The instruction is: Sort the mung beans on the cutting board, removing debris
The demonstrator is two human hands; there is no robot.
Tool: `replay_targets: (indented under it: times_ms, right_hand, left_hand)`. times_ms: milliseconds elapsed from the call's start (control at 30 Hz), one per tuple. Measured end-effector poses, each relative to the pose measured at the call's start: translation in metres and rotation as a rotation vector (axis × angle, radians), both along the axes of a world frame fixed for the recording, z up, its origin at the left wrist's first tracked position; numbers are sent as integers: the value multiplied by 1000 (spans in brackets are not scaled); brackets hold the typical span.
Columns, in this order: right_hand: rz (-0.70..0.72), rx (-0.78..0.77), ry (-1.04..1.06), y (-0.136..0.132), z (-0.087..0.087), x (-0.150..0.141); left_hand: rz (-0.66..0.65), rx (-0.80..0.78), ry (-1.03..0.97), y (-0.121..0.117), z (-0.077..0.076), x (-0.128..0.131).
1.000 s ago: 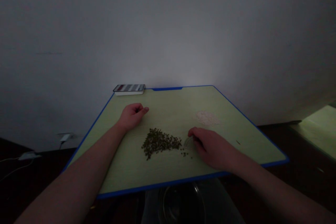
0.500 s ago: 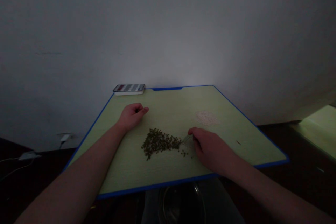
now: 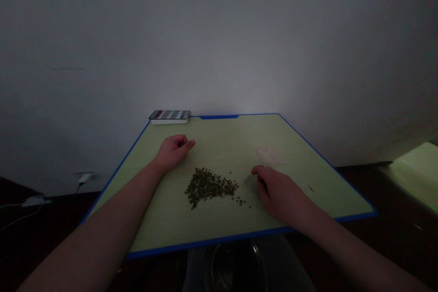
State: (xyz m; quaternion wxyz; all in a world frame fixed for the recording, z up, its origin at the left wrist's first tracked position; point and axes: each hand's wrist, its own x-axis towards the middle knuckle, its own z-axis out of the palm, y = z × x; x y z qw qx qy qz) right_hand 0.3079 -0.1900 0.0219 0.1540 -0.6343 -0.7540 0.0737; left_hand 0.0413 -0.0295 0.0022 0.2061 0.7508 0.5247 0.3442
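Drawn rightward since half a second ago, off the dark grains [image 3: 208, 187] to just beside them, with a thin curved utensil [image 3: 251, 180] gripped in narrowed fingers of the right hand [image 3: 278, 190], handle mostly hidden and tip too faint to make out. Curled loosely at the left hand [image 3: 173, 150], with any contents impossible to tell. Beyond the right hand, on the table [image 3: 164, 232], pale grains [image 3: 269, 155]; below the near edge, a dim round vessel [image 3: 221, 273], cut off at the bottom
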Motion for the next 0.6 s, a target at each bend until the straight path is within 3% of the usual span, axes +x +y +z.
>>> replay_targets:
  times_ms: [300,600]
  right_hand:
    - [-19,53,-59,13,-5,-5]
    - [61,42,-9,2,-4,-4]
  left_hand:
    - [-16,15,1,2,-3,-1]
    - [-11,21,12,1,-1,-1]
